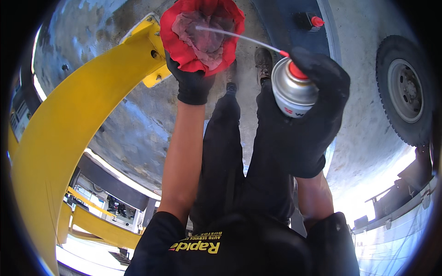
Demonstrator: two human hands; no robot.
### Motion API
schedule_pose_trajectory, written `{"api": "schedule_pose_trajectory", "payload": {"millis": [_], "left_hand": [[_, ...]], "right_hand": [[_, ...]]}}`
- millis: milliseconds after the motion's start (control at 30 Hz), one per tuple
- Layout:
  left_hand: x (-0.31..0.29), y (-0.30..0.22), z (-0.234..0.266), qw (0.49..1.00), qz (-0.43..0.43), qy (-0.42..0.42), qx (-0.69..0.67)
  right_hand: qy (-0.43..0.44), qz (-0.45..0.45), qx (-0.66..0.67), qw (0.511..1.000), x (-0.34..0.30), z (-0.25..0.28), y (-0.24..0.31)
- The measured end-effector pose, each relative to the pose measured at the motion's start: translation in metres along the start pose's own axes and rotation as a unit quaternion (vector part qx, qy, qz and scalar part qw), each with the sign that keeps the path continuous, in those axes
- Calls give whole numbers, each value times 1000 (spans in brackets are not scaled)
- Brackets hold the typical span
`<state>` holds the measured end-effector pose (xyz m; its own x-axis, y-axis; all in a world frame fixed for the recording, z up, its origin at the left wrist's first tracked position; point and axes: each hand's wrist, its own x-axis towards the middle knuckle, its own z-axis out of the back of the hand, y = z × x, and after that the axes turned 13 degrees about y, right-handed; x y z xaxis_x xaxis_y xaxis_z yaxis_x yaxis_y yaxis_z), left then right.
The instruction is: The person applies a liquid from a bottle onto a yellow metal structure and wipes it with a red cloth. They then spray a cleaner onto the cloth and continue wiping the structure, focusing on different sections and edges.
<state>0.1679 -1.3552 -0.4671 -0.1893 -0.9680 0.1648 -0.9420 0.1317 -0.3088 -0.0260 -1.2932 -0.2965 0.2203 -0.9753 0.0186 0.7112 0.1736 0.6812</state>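
Observation:
My left hand, in a black glove, holds up a red cloth from below. The cloth is spread like a bowl, and its greyish-pink middle looks wet. My right hand, also gloved in black, is wrapped round a silver and white spray can with a red nozzle. From the nozzle a thin whitish line runs left to the cloth's middle; whether it is a straw or a jet of spray I cannot tell. The glove partly hides the can's right side and bottom.
A thick yellow curved post rises on the left, its base plate bolted down near my left hand. Stained concrete floor lies below. A red-topped item is at the upper right. A vehicle wheel stands far right.

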Motion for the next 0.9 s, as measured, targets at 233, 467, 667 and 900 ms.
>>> {"api": "schedule_pose_trajectory", "payload": {"millis": [233,467,667,900], "left_hand": [[-11,7,-23,981,-3,-190,38],[-3,6,-29,990,-13,-136,-36],[-1,7,-34,990,-12,-136,-25],[9,11,-38,990,-5,-141,-28]], "right_hand": [[13,-2,-27,1000,-10,6,-2],[-1,2,-58,998,-6,12,-19],[29,6,-72,997,0,32,-13],[17,-1,-94,995,-2,36,-12]]}}
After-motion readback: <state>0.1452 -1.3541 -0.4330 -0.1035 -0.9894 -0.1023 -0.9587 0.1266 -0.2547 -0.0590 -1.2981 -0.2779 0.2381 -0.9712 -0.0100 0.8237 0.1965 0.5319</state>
